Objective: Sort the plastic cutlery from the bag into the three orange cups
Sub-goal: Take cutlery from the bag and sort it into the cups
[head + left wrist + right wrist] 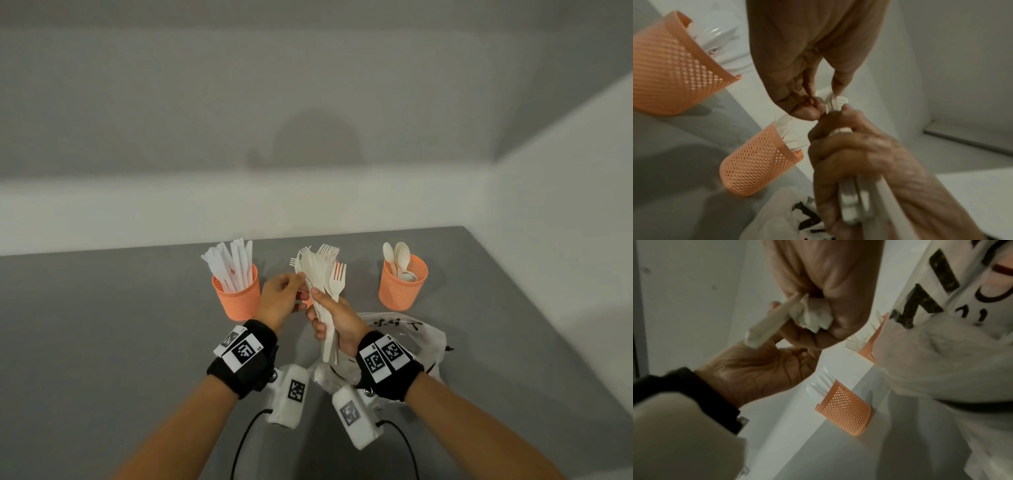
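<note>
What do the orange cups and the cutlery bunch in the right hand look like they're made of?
Orange cups: probably moulded plastic, matte; walls are an even perforated mesh with a solid rim. Cutlery bunch in the right hand: thin, cream, matte forks and spoons; likely plastic, though the off-white look leaves that open.

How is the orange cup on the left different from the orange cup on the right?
The left cup holds flat white knives; the right cup holds cream spoons. The left cup looks packed full, while the right cup has only a few spoons. The left hand is close beside the left cup; the right cup stands apart from both hands. Both are orange mesh cups standing upright on the grey table.
</note>
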Motion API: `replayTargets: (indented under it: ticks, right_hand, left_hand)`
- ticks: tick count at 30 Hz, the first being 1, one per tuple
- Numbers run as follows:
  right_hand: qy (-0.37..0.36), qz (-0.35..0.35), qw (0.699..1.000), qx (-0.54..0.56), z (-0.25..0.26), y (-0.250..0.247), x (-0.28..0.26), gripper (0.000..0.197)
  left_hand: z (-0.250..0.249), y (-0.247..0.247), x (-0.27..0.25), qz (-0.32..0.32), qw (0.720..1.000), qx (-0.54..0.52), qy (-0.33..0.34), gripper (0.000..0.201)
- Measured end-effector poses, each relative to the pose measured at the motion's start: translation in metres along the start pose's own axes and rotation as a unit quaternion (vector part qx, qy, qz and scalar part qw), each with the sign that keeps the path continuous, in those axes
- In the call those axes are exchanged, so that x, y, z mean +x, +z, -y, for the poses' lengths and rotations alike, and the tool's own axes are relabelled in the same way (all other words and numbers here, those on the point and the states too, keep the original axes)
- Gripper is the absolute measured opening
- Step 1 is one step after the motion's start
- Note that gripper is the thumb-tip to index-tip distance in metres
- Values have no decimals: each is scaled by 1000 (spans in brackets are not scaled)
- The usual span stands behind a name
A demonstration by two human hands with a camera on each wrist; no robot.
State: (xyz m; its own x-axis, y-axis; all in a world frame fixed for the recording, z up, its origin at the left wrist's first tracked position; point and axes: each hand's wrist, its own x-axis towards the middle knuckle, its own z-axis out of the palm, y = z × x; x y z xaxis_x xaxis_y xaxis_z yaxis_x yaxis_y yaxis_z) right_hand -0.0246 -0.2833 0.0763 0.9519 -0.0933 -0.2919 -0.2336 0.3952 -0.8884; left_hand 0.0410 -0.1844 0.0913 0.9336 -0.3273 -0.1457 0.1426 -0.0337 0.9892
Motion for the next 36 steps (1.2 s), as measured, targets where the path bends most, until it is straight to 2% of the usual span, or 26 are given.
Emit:
replayTargets:
  ticks: [2, 5, 8, 12, 15, 16, 18, 21, 26, 32, 36]
  right_hand:
    - [-2, -10, 1000, -8, -1, -1, -3, 26]
    - [-6, -4, 1000, -16, -1, -1, -7, 34]
    - [1, 17, 1000, -5, 3, -1, -11, 30]
    - [-14, 31, 999, 4, 8, -4, -18, 23]
    - [-15, 4, 1000, 12, 7, -5, -19, 25]
    - [-17, -6, 1000, 6, 6, -6, -18, 27]
    - [-16, -9, 1000, 7, 5, -7, -17, 25]
    - [20, 31, 998, 53, 7, -7, -18, 22]
    - [90, 88, 983, 135, 11, -4, -18, 23]
    - [94, 96, 982, 136, 16, -5, -18, 28]
    - [85, 116, 981, 130, 18, -6, -18, 32]
  left_hand:
    - [-1, 2, -2, -26, 999, 16, 21, 20]
    - [-3, 1, -5, -19, 1000, 15, 19, 20]
    - [-6, -1, -11, -11, 1000, -16, 16, 20]
    - [-17, -6, -16, -34, 989, -146, 11, 19]
    - [-26, -13, -13, -52, 961, -270, -28, 18]
    - [-28, -14, -13, -61, 958, -276, -40, 18]
    - [-27, -16, -13, -71, 969, -227, -59, 25]
    - [-21, -14, -17, -33, 984, -156, -80, 45]
    - [-11, -1, -25, 61, 997, -8, -47, 32]
    - [-13, 13, -26, 18, 999, 25, 29, 24]
    - [-11, 15, -24, 14, 1000, 13, 21, 23]
